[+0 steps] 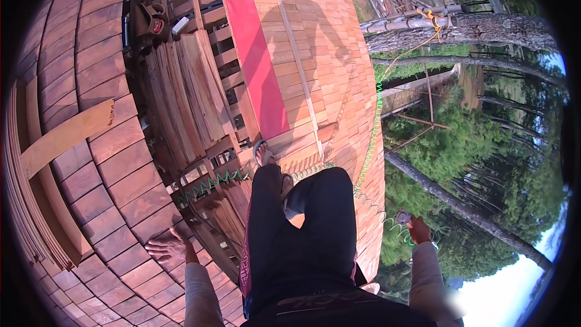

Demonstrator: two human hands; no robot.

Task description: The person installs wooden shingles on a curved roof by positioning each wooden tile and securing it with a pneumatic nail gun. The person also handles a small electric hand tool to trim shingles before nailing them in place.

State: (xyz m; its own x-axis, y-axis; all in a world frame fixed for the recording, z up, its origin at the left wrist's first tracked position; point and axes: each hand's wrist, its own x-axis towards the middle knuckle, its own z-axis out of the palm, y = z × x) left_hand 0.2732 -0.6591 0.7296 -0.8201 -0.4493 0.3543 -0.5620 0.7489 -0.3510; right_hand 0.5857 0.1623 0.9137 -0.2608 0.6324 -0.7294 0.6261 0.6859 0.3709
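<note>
Left hand (pixel 170 246) spreads wide over shingles (pixel 126 198); right hand (pixel 419 231) grips a dark tool (pixel 402 216). Green coiled hose (pixel 378 106) near the feet (pixel 262 155) could cause tripping.

We have our left hand (pixel 170 247) spread on the reddish wooden shingles (pixel 115 151), while our right hand (pixel 419 230) grips a round grey object (pixel 403 217), too small to identify, near the green coiled hose (pixel 370 163). Beyond our sandaled feet (pixel 261 154), a pink-red strip (pixel 252 54) runs between stacked wooden slats (pixel 181 97) and more shingles; tree trunks (pixel 466 33) show at right.
</note>
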